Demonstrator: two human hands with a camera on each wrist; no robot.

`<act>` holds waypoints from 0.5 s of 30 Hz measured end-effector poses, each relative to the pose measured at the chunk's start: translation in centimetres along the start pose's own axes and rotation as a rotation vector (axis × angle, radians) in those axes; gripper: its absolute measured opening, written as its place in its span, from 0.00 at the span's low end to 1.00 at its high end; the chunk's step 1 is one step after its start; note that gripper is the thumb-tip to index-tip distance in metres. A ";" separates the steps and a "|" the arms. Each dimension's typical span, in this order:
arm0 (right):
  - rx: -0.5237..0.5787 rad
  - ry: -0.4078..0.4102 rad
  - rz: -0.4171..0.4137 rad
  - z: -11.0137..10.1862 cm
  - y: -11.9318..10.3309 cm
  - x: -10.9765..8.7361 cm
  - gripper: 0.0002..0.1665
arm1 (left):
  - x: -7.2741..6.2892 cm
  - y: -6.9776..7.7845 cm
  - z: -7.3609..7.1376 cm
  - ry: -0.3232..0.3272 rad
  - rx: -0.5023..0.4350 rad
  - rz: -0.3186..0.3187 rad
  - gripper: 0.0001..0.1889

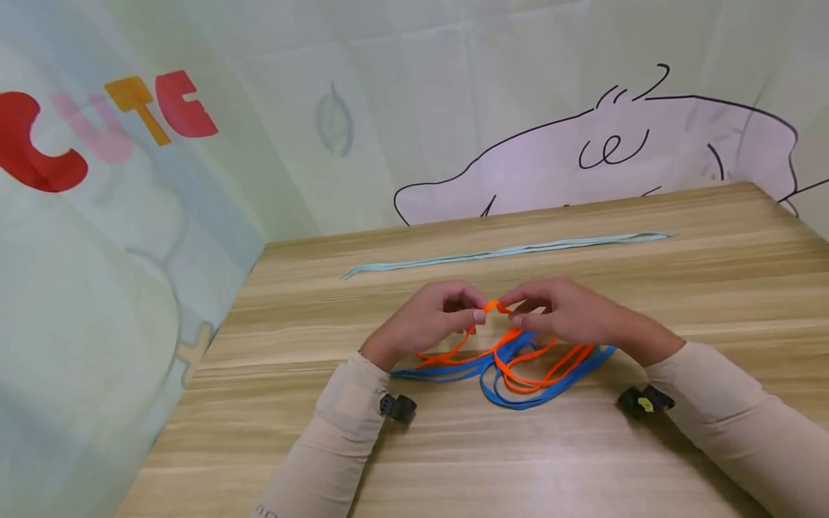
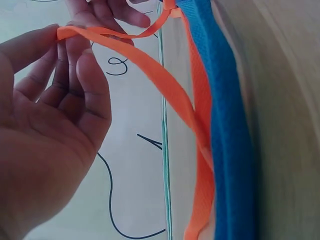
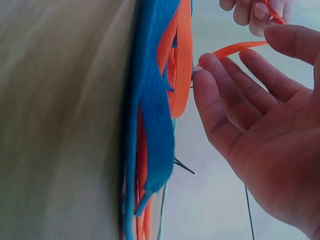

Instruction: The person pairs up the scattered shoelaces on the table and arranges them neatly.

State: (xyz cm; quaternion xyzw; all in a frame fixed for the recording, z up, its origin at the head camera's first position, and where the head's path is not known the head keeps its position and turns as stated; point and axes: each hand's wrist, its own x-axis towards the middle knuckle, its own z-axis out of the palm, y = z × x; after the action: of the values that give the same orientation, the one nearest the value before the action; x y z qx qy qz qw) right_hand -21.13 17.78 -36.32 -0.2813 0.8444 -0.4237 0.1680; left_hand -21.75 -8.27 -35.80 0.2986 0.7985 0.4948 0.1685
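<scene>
An orange shoelace (image 1: 494, 305) stretches in a short raised piece between the two hands. My left hand (image 1: 432, 316) pinches it at the fingertips; in the left wrist view the lace (image 2: 150, 67) bends at a fingertip and runs down to the bundle. From the other side my right hand (image 1: 573, 311) holds the same lace at its fingertips. In the right wrist view the lace (image 3: 235, 48) passes by those fingers. Below lies a blue shoelace (image 1: 518, 403) in loose loops, tangled with the orange lengths.
A pale blue-green shoelace (image 1: 453, 257) lies stretched out across the far part of the wooden table (image 1: 272, 446). Behind the table hangs a printed cloth backdrop (image 1: 363, 93). Black wrist cameras (image 1: 398, 409) sit on both sleeves, close over the tabletop.
</scene>
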 end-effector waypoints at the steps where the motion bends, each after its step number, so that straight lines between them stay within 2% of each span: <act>1: -0.002 0.000 -0.003 0.0 0.0 0.0 0.23 | 0.0 0.0 0.0 0.004 -0.005 -0.005 0.12; 5: 0.016 -0.015 -0.025 0.1 0.1 0.0 0.23 | -0.1 -0.1 -0.1 0.021 -0.036 -0.018 0.12; 15: 0.051 -0.084 -0.098 0.0 0.0 -0.1 0.20 | -0.2 -0.1 -0.3 0.066 -0.075 0.006 0.14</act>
State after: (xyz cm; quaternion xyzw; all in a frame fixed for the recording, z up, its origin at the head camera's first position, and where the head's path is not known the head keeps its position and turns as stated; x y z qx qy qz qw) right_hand -21.08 17.80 -36.31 -0.3357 0.8107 -0.4407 0.1895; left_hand -21.81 -8.61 -35.80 0.2780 0.7837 0.5344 0.1515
